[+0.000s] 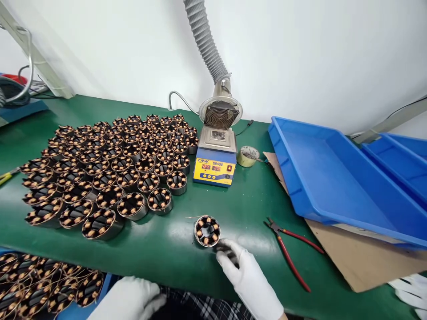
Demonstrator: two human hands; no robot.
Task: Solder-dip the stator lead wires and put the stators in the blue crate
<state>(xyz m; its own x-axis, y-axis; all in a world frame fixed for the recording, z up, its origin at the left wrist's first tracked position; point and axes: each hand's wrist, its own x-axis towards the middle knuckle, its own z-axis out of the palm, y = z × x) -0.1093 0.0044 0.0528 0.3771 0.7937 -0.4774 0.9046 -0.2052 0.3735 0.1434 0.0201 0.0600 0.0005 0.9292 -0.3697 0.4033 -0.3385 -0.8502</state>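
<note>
A single motor stator, a round metal ring with copper windings, stands on the green bench in front of me, a loose wire sticking out to its left. My right hand, in a white glove, is at its lower right side. The fingers are curved with a gap to the thumb, and the fingertips are at the ring's edge; whether they touch it I cannot tell. My left hand, also gloved, hangs at the bench's front edge above my lap, with loosely bent fingers apart and nothing visible in them.
Rows of stators cover the left side. A CM 550 solder pot stands under an exhaust hose, beside a small tin. Red-handled pliers, blue trays, cardboard and gloves lie right. More stators sit lower left.
</note>
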